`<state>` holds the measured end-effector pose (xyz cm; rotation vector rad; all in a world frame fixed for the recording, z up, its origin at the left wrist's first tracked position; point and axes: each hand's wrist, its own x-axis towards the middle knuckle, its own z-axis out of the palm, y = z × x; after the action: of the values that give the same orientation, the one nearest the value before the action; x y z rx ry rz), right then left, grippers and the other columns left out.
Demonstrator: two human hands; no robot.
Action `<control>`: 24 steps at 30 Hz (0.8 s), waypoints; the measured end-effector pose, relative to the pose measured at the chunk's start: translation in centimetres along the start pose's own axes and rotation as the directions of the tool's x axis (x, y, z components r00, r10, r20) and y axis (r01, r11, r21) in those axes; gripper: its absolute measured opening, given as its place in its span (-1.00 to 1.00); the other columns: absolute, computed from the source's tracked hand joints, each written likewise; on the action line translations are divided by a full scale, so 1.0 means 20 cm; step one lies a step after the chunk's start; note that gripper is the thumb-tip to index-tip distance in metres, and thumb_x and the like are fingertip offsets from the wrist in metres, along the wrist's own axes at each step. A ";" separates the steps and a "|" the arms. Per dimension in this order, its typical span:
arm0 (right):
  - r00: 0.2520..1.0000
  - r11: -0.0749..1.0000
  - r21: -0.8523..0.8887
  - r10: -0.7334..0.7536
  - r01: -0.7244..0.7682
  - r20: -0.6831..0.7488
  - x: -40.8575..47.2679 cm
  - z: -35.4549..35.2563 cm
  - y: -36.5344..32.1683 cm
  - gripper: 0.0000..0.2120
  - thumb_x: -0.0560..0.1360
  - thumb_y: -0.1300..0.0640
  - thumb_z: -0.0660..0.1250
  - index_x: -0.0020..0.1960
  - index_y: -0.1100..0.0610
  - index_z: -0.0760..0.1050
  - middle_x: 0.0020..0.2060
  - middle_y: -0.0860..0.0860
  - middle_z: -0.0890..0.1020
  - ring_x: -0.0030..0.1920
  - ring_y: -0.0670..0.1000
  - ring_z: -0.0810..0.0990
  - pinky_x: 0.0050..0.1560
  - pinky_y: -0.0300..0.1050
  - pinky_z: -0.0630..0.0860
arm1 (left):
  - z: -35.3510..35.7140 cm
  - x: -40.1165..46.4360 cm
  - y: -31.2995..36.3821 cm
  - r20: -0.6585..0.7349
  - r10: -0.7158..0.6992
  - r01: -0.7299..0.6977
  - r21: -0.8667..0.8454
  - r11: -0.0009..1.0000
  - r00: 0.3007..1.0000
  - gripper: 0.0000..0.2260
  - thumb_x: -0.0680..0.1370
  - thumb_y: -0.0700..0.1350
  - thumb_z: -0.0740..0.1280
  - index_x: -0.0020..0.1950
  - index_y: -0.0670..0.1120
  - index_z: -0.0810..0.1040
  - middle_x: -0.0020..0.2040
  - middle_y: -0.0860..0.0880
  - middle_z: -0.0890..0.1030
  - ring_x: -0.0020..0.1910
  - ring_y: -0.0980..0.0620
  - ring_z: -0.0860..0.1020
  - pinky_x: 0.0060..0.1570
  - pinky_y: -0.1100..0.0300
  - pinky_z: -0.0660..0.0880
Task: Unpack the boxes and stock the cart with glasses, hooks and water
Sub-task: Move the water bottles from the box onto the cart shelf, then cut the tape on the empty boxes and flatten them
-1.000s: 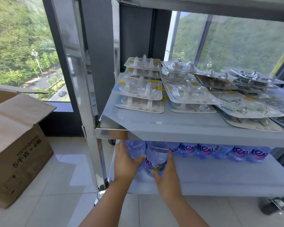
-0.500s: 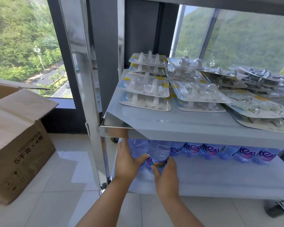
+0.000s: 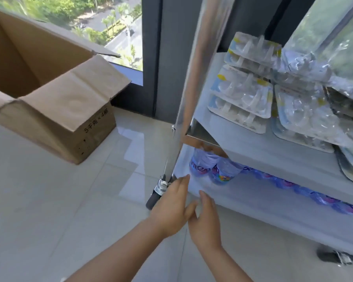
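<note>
Steel cart (image 3: 194, 82), both hands empty in front of its bottom shelf.

The left hand (image 3: 171, 208) and the right hand (image 3: 205, 218) hover side by side with fingers straight and relaxed, holding nothing, just short of the bottom shelf (image 3: 253, 198) edge. At one o'clock from the hands, water bottles (image 3: 212, 167) with purple labels lie in a row along the back of that shelf, running off toward three o'clock. Above them, on the middle shelf (image 3: 259, 151), blister packs of hooks (image 3: 245, 98) sit in overlapping stacks. At eleven o'clock from the left hand a caster wheel (image 3: 155, 195) stands on the tiled floor (image 3: 49, 210). At ten o'clock, well apart, an open cardboard box (image 3: 55, 102) stands by the window (image 3: 102, 23).
</note>
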<state>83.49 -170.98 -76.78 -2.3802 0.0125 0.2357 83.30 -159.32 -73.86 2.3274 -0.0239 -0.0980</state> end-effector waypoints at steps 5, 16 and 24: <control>0.972 0.999 -0.043 0.024 -0.014 0.232 -0.35 -0.13 -0.45 -0.57 0.54 0.19 0.25 0.39 0.15 0.30 0.32 0.01 0.38 0.36 -0.02 0.35 0.25 -0.26 0.26 | -0.46 -0.32 0.07 0.121 -0.167 0.157 0.088 0.984 0.979 -0.51 0.59 0.13 0.07 0.48 -0.02 0.19 0.41 0.04 0.28 0.39 0.07 0.28 0.31 0.23 0.27; 0.926 0.979 -0.120 -0.112 0.165 0.360 -0.44 -0.42 -1.87 -0.58 0.56 0.15 0.21 0.40 0.08 0.28 0.22 -0.06 0.41 0.26 -0.04 0.37 0.24 -0.23 0.31 | -1.80 -0.53 0.27 0.012 -0.386 0.384 0.065 0.921 0.923 -0.58 0.63 0.10 0.07 0.47 0.01 0.18 0.39 0.06 0.30 0.35 0.05 0.30 0.22 0.20 0.28; 0.943 0.968 -0.073 -0.215 0.240 0.256 -0.27 -0.33 -2.78 -0.63 0.54 0.20 0.27 0.34 0.17 0.37 0.23 0.00 0.46 0.30 0.02 0.35 0.22 -0.28 0.21 | -2.81 -0.54 0.06 -0.075 -0.435 0.441 0.143 0.886 0.897 -0.55 0.58 0.11 0.10 0.39 -0.09 0.34 0.31 -0.03 0.40 0.30 -0.02 0.37 0.29 0.18 0.26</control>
<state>83.53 -135.18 -33.50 -2.4127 -0.3996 0.4272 77.04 -118.98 -33.78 2.4514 0.5375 -0.2842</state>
